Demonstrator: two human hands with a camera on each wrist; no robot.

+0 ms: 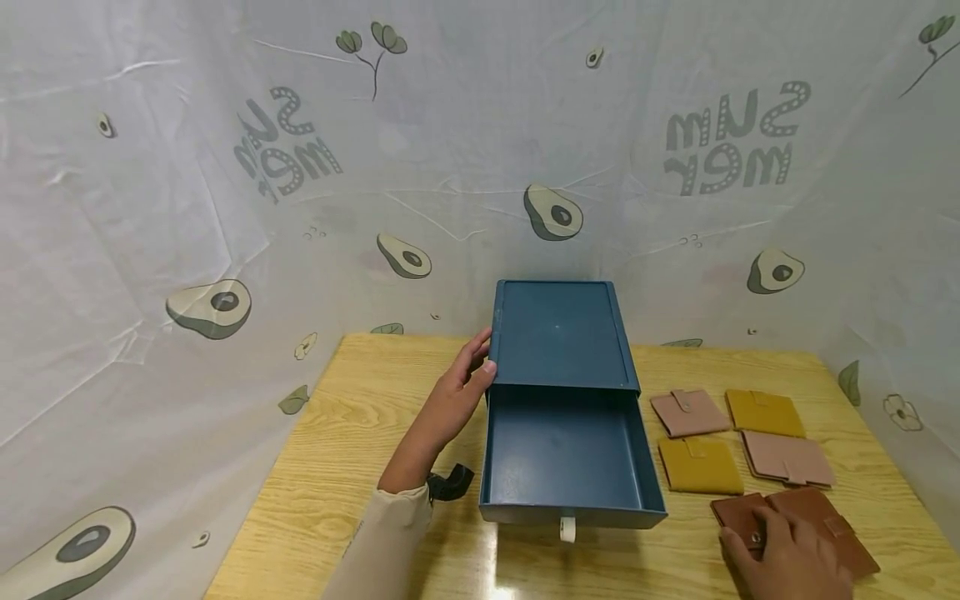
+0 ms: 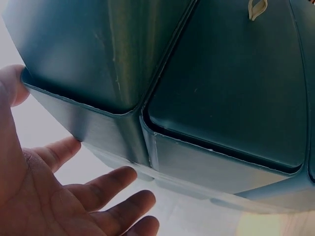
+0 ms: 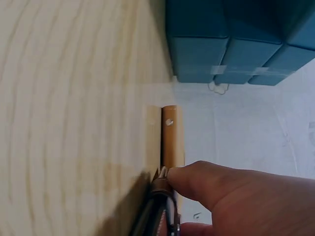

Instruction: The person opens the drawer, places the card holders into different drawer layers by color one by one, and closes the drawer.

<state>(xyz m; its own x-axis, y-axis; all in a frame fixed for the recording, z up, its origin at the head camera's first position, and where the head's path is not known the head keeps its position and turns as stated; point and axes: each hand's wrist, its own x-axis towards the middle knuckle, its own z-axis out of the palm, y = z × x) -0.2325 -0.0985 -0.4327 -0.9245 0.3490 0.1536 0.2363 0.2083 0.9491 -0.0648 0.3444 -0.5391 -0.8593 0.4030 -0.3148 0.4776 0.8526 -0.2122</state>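
A blue box [image 1: 562, 333] stands near the middle of the table with its drawer [image 1: 573, 517] pulled out toward me; nothing lies inside. My left hand [image 1: 457, 387] touches the left side of the box, and its fingers [image 2: 106, 184] look spread and mostly straight in the left wrist view. At the lower right my right hand [image 1: 798, 554] pinches a small dark brown wallet [image 1: 738, 517] with a snap strap. A second brown wallet [image 1: 832, 525] lies beside it, partly under that hand. The right wrist view shows the thumb [image 3: 197, 182] against the held wallet [image 3: 160, 206].
Two pink wallets [image 1: 690, 413] and two mustard wallets [image 1: 701, 467] lie flat right of the drawer. A white pull tab [image 1: 567, 529] hangs from the drawer front. A printed sheet [image 1: 465, 167] hangs behind and beside the wooden table [image 1: 322, 467].
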